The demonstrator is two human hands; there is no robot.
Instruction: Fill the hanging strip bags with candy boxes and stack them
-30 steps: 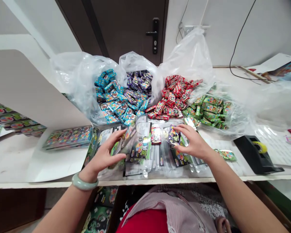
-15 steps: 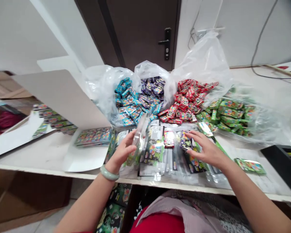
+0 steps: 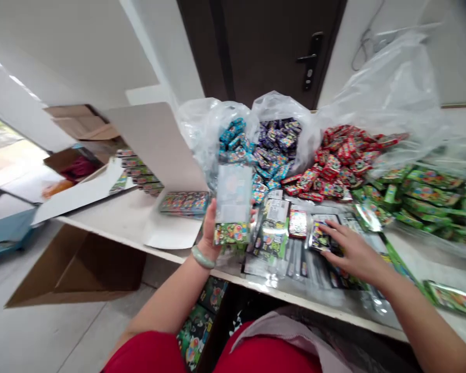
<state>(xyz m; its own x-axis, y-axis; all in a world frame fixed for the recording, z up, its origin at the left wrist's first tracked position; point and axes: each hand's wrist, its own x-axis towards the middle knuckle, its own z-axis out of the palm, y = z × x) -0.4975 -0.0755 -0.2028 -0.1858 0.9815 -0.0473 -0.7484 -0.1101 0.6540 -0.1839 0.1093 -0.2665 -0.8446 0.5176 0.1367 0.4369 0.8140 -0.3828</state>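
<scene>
My left hand (image 3: pixel 210 235), a pale green bangle (image 3: pixel 202 257) at its wrist, is wrapped round a clear plastic pouch (image 3: pixel 233 194) held upright above the table. A colourful green printed band (image 3: pixel 231 233) crosses the pouch's lower end. On the right, my right hand (image 3: pixel 347 248) has its thumb and fingers at the edge of a small purple packet (image 3: pixel 319 235), which lies on printed plastic sleeves. Just left of that lies a small red packet (image 3: pixel 297 223). Printed clear sleeves (image 3: pixel 271 228) spread between my hands.
Behind are clear bags of blue packets (image 3: pixel 233 137), purple packets (image 3: pixel 279 137), red packets (image 3: pixel 345 155) and green packets (image 3: pixel 431 191). An open white carton (image 3: pixel 174 233) holds a stack of printed packs (image 3: pixel 184 203) on the left. A cardboard box (image 3: pixel 97 264) stands below the table edge.
The view has swung left. My left hand has raised and turned the pouch, so its broad face now shows instead of its edge. My right hand remains at the purple packet.
</scene>
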